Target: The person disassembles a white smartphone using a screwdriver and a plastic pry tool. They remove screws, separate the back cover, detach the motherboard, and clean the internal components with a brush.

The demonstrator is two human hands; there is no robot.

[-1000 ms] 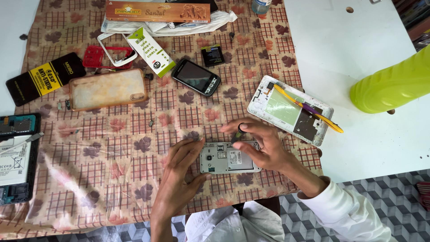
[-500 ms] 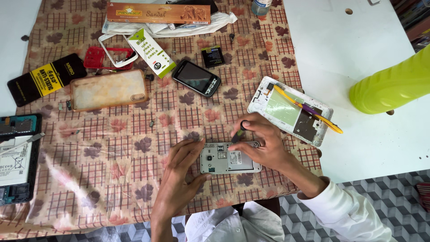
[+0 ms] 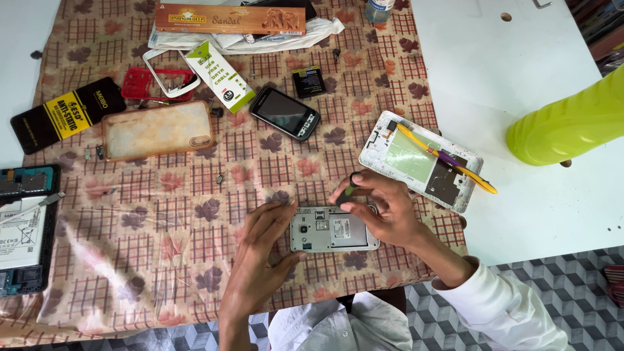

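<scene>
We judge we are unscrewing the opened phone (image 3: 333, 230): left hand (image 3: 260, 260) steadies its left edge, right hand (image 3: 380, 208) pinches a small screwdriver (image 3: 349, 192) at its top right corner; next needs vertical pressure.

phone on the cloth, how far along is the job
Done: the back cover is off the phone, so its silver insides show. In hand: the left hand steadies the phone's left end, and the right hand holds a small dark tool at its top right corner. Left: the phone is not yet apart; whether any screws remain is too small to tell.
</scene>
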